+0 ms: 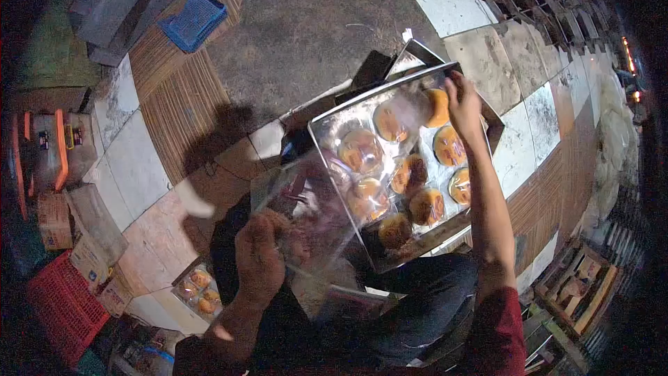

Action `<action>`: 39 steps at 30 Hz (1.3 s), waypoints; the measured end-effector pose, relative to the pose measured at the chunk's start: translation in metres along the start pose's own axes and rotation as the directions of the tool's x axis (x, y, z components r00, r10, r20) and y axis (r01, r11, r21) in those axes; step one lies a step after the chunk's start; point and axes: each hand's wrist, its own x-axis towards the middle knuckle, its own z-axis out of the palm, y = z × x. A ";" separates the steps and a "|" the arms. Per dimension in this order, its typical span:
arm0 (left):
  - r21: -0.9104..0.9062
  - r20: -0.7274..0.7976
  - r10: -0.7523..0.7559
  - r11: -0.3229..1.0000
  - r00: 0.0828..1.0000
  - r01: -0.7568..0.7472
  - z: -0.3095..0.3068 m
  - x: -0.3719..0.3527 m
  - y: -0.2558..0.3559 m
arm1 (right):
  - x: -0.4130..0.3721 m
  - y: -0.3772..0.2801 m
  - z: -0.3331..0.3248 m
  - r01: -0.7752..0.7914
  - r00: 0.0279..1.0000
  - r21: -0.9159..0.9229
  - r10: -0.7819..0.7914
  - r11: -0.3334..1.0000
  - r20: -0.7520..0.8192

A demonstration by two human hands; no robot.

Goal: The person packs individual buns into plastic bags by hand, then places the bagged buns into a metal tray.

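A metal tray [337, 108] with several round browned buns [391, 121] lies tilted over my lap. Clear plastic film [320, 223] stretches over its left part and hangs off toward my left hand [261, 240], whose fingers are pinched on the film's edge. At the tray's top right corner, my right hand [464, 101] has its fingers bent over the rim, close beside a bun [437, 108]. The film is see-through, so its far edges are hard to make out.
Another tray of buns [200, 285] rests on the tiled floor at lower left. A blue basket [193, 19] is at upper left, a red crate [67, 306] at lower left, and a wooden crate [576, 285] at lower right. Beneath the held tray are more metal trays [495, 125].
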 end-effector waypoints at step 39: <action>-0.556 0.358 0.503 0.792 0.787 -0.254 0.075 -0.235 0.040 | -0.456 -0.300 -0.134 0.394 0.912 0.802 -0.084 0.449 -0.402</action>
